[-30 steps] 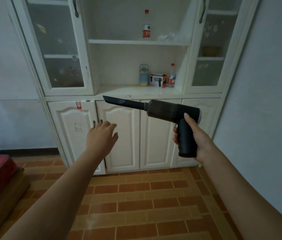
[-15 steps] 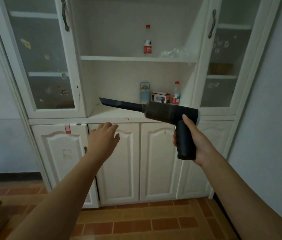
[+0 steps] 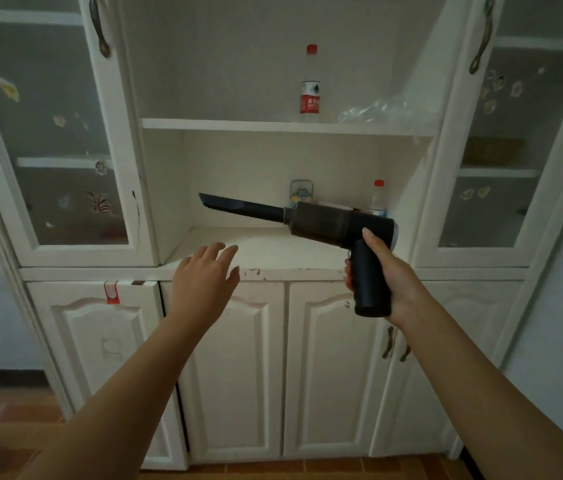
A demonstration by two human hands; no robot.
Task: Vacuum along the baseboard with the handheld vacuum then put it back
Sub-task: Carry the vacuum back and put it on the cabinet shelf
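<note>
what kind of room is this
Probably a room in a home, perhaps a kitchen or dining area: a white cabinet with glass doors, water bottles on its open shelf, and a tiled floor.

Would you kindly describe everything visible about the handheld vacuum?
The handheld vacuum is pistol-shaped, dark matte plastic by the look, with a long flat crevice nozzle slanting up to the left and a brownish translucent midsection. Its rear cap looks pale. The right hand wraps its grip, holding it in the air before the cabinet's open shelf; nothing else touches it.

Left hand [image 3: 204,278] spread, right hand [image 3: 389,271] clenched.
</note>
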